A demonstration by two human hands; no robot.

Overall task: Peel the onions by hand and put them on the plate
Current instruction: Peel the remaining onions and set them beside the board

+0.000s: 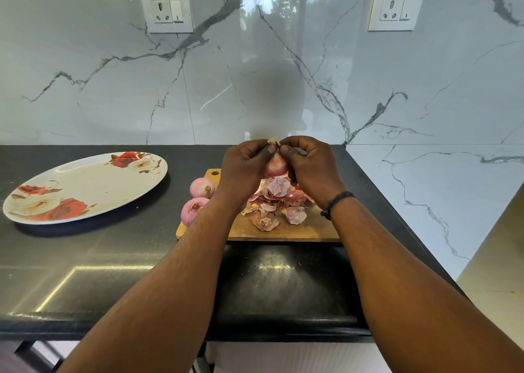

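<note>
Onion (pixel 275 165) is held in the air over the far edge of the board (pixel 297 228), between both hands. Left hand (pixel 244 162) has its fingers curled round the onion's left side, thumb up near the tip. Right hand (pixel 309 164) is curled on the right side, fingertips pinching at the dry tuft on top.

Step in hand, as I read it: stripping skin from the top end of this onion. Outer surface looks pink and glossy lower down, so it seems mostly peeled; can't tell what skin is left on the far side.

Peels (pixel 276 202) are piled on the board right under the hands. Two more onions sit at the board's left edge: one (pixel 202 187) near the far left corner, one (pixel 192 209) just nearer. Both look peeled, though I can't be sure.

Plate (pixel 85 186) sits on the counter (pixel 113 259) well left of the board, with no onions on it.

Next move likely needs: pull the tuft and any last skin off, drop it on the pile, then carry the onion left to the plate. The two at the board's edge need moving too.
</note>
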